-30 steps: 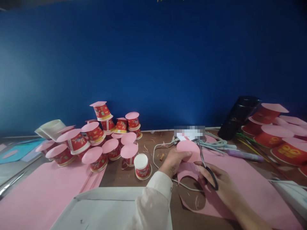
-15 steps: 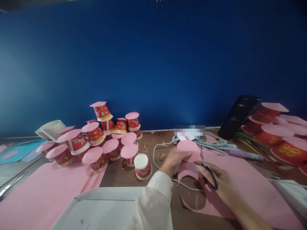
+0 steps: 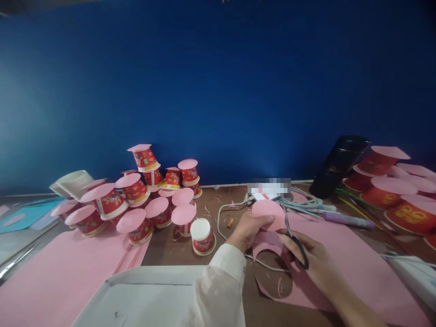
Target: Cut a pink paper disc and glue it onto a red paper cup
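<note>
Between thumb and fingers, my left hand [image 3: 248, 228] pinches a round pink paper disc [image 3: 267, 212]. My right hand [image 3: 311, 254] grips a pair of scissors [image 3: 300, 252] by the black handles, with the blades up against the disc's right edge. Beneath both hands lies a pink paper sheet [image 3: 344, 254] with a curved cut-out, and thin paper trimmings are scattered on the brown table [image 3: 250, 313]. Left of my left hand stands a red paper cup [image 3: 203, 238], upside down, its white base bare.
Several upturned red cups topped with pink discs [image 3: 136, 227] crowd the left; more red cups [image 3: 391, 195] stand at far right. A black bottle [image 3: 337, 165] leans near the blue wall. Grey cables [image 3: 223, 218] loop behind my hands. A white tray [image 3: 153, 274] lies in front.
Almost nothing differs. The pink disc and my left hand have shifted very slightly to the right; the scissors stay at the disc's edge.
</note>
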The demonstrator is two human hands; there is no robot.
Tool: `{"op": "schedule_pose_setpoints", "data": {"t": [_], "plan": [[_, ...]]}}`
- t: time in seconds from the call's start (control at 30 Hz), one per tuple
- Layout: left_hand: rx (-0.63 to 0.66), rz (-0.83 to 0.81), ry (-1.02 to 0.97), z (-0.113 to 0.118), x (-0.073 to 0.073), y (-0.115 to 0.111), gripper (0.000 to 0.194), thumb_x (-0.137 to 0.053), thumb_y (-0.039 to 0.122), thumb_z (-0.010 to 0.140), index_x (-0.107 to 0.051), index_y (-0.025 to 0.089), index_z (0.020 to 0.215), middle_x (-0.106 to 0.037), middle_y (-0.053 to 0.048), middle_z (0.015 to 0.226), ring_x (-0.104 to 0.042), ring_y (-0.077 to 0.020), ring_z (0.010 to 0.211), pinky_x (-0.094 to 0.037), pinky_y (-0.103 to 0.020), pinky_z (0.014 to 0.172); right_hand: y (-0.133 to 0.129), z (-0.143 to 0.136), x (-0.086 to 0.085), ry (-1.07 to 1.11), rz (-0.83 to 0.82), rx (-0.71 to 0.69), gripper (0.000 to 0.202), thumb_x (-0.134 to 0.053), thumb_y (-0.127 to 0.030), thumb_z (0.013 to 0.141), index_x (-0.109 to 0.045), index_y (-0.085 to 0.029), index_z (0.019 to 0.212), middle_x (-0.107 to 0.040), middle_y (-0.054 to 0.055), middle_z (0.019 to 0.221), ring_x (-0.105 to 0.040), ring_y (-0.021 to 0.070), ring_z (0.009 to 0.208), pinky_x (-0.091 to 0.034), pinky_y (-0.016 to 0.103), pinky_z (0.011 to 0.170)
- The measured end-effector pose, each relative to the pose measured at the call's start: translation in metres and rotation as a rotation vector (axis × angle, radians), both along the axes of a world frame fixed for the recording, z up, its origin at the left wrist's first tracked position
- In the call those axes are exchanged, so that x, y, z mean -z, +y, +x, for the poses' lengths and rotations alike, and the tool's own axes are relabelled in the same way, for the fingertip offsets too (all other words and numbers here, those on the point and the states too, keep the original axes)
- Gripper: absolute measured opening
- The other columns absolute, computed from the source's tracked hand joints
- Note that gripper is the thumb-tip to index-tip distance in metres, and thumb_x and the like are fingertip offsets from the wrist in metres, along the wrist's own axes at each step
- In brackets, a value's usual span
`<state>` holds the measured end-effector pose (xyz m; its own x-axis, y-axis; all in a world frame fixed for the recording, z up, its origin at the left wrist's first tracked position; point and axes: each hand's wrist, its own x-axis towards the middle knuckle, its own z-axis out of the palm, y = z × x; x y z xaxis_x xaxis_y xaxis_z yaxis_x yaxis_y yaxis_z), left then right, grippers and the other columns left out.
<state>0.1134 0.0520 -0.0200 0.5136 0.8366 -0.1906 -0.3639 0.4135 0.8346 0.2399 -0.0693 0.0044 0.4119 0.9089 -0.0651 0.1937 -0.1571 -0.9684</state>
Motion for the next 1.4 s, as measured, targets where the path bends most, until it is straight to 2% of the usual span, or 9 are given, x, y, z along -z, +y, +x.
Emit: {"op": "schedule_pose_setpoints", "data": {"t": [0.13, 0.27, 0.43, 0.57, 0.7, 0.9, 1.03, 1.2, 1.4], "plan": [[0.004, 0.008, 0.001, 0.001, 0.0, 0.0, 0.058, -0.098, 0.036, 0.05, -0.077, 0.01, 0.097, -0.076, -0.012, 0.092, -0.068, -0.0219, 0.079, -0.055, -0.035, 0.078, 0.0, -0.001, 0.005, 0.052, -0.018, -0.013, 0.044, -0.075, -0.063, 0.075, -0.07, -0.021, 0.065, -0.063, 0.001, 0.056, -0.057, 0.0166, 0.054, -0.05, 0.027, 0.056], [0.008, 0.009, 0.023, 0.0, -0.002, 0.0, 0.058, -0.098, 0.036, 0.049, -0.078, 0.01, 0.097, -0.076, -0.012, 0.094, -0.068, -0.0231, 0.082, -0.055, -0.036, 0.08, 0.003, 0.005, 0.01, -0.005, -0.044, -0.06, 0.044, -0.077, -0.064, 0.072, -0.071, -0.02, 0.066, -0.067, 0.002, 0.061, -0.06, 0.0185, 0.059, -0.05, 0.027, 0.058], [-0.007, 0.02, 0.024, -0.001, -0.005, -0.002, 0.057, -0.097, 0.035, 0.049, -0.078, 0.01, 0.096, -0.076, -0.012, 0.092, -0.068, -0.0227, 0.08, -0.055, -0.035, 0.078, 0.003, 0.006, 0.006, -0.036, -0.048, -0.002, 0.053, -0.076, -0.068, 0.069, -0.08, -0.019, 0.088, -0.077, 0.005, 0.077, -0.067, 0.0229, 0.068, -0.054, 0.029, 0.063], [-0.014, -0.013, 0.031, -0.001, -0.008, -0.003, 0.06, -0.098, 0.035, 0.046, -0.077, 0.009, 0.095, -0.076, -0.012, 0.086, -0.067, -0.0225, 0.075, -0.055, -0.035, 0.074, 0.002, 0.003, 0.004, 0.001, -0.065, -0.007, 0.055, -0.076, -0.069, 0.069, -0.082, -0.018, 0.09, -0.074, 0.004, 0.067, -0.065, 0.0217, 0.061, -0.054, 0.029, 0.059], [-0.011, -0.014, 0.021, 0.0, -0.006, -0.002, 0.062, -0.099, 0.035, 0.045, -0.077, 0.009, 0.096, -0.076, -0.011, 0.088, -0.068, -0.0227, 0.077, -0.055, -0.035, 0.076, 0.003, 0.005, 0.007, -0.056, -0.051, -0.001, 0.056, -0.076, -0.067, 0.069, -0.083, -0.019, 0.096, -0.074, 0.004, 0.064, -0.066, 0.0241, 0.062, -0.055, 0.03, 0.059], [-0.011, -0.007, 0.024, 0.0, -0.004, -0.001, 0.06, -0.097, 0.035, 0.047, -0.077, 0.01, 0.097, -0.075, -0.011, 0.088, -0.068, -0.0228, 0.078, -0.054, -0.036, 0.078, 0.003, 0.009, 0.01, -0.083, -0.041, -0.031, 0.058, -0.073, -0.068, 0.072, -0.084, -0.019, 0.102, -0.079, 0.006, 0.075, -0.069, 0.025, 0.066, -0.057, 0.032, 0.063], [-0.02, -0.021, 0.015, 0.001, -0.003, -0.001, 0.059, -0.097, 0.034, 0.047, -0.077, 0.01, 0.097, -0.076, -0.011, 0.088, -0.068, -0.022, 0.077, -0.054, -0.035, 0.078, 0.003, 0.007, 0.005, -0.077, -0.054, -0.014, 0.056, -0.074, -0.065, 0.071, -0.084, -0.019, 0.1, -0.073, 0.003, 0.061, -0.066, 0.0235, 0.059, -0.055, 0.031, 0.058], [-0.022, -0.037, 0.009, 0.002, -0.004, 0.0, 0.06, -0.097, 0.034, 0.046, -0.077, 0.01, 0.098, -0.076, -0.01, 0.084, -0.069, -0.0231, 0.078, -0.055, -0.036, 0.079, 0.003, 0.005, 0.0, -0.08, -0.044, -0.003, 0.057, -0.076, -0.066, 0.066, -0.085, -0.019, 0.096, -0.074, 0.003, 0.063, -0.068, 0.0244, 0.062, -0.057, 0.032, 0.064], [-0.028, -0.028, 0.003, 0.002, -0.003, 0.0, 0.059, -0.097, 0.033, 0.048, -0.077, 0.011, 0.099, -0.076, -0.011, 0.09, -0.069, -0.0233, 0.082, -0.055, -0.036, 0.083, 0.003, 0.008, 0.007, -0.108, -0.045, -0.016, 0.053, -0.073, -0.066, 0.072, -0.084, -0.02, 0.095, -0.066, 0.0, 0.055, -0.062, 0.0216, 0.056, -0.054, 0.03, 0.059]]}}
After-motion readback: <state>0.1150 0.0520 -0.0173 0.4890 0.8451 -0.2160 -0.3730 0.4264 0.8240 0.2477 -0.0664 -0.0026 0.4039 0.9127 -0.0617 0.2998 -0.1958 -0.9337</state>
